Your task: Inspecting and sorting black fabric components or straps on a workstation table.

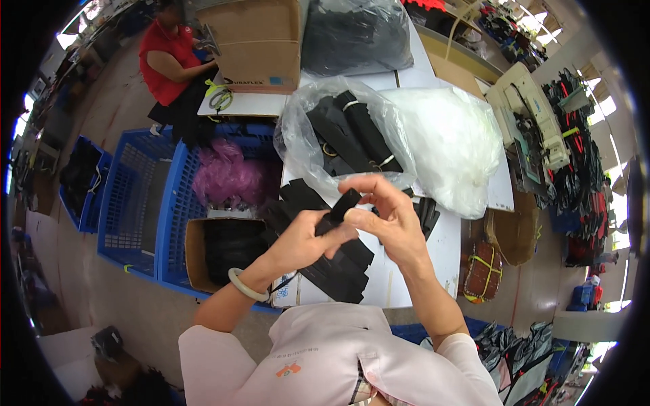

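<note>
Both my hands meet over a white table (308, 294), holding a short black strip of fabric or webbing (346, 203). My left hand (305, 240) is closed round the strip's lower part, a pale bangle on that wrist. Thumb and fingers of my right hand (391, 220) pinch its upper end. Beneath them lie several flat black strips (342, 274), fanned toward the table's near edge, with more just beyond my left hand. Past my fingers, an opened clear plastic bag (298, 128) holds tied black bundles (369, 132). The strip's exact kind cannot be made out.
A stuffed white plastic bag (443, 142) stands right of the opened one. Farther back are a cardboard box (257, 47) and a dark-filled bag (355, 37). Blue crates (132, 203) and a carton of black pieces (196, 260) sit left. A person in red (162, 61) works far left.
</note>
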Demonstrator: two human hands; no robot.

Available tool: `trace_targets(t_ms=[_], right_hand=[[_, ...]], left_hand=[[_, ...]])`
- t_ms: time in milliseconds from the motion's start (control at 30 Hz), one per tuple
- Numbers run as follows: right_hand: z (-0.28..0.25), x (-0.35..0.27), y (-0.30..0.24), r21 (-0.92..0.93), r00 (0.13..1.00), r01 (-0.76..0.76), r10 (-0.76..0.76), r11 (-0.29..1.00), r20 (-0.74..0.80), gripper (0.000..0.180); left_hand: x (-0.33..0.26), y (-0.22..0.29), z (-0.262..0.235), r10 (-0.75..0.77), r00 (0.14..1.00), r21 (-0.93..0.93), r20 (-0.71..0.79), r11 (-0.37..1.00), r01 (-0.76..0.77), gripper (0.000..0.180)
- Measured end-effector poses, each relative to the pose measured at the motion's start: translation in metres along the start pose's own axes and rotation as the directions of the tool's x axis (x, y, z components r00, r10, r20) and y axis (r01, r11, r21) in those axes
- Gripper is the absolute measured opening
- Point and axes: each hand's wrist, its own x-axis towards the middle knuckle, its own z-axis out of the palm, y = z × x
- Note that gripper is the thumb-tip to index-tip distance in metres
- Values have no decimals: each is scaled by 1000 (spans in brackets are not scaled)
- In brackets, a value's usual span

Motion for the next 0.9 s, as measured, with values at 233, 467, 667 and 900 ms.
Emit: trace_targets(t_ms=[233,467,667,900], right_hand=[[-3,-2,26,50,991,-106,102,993,83,26],[18,4,19,114,989,-144,145,983,-3,32],[26,15,36,-408,937,245,-323,879,-134,27],[32,13,41,-555,945,266,-326,788,-9,17]], left_hand=[[10,-18,12,-83,939,-299,334,935,189,33],[2,-27,2,-76,976,-355,206,923,147,34],[16,-37,-1,-93,996,-346,-13,935,82,23],[9,-32,2,-20,994,-446,-111,895,-32,12]])
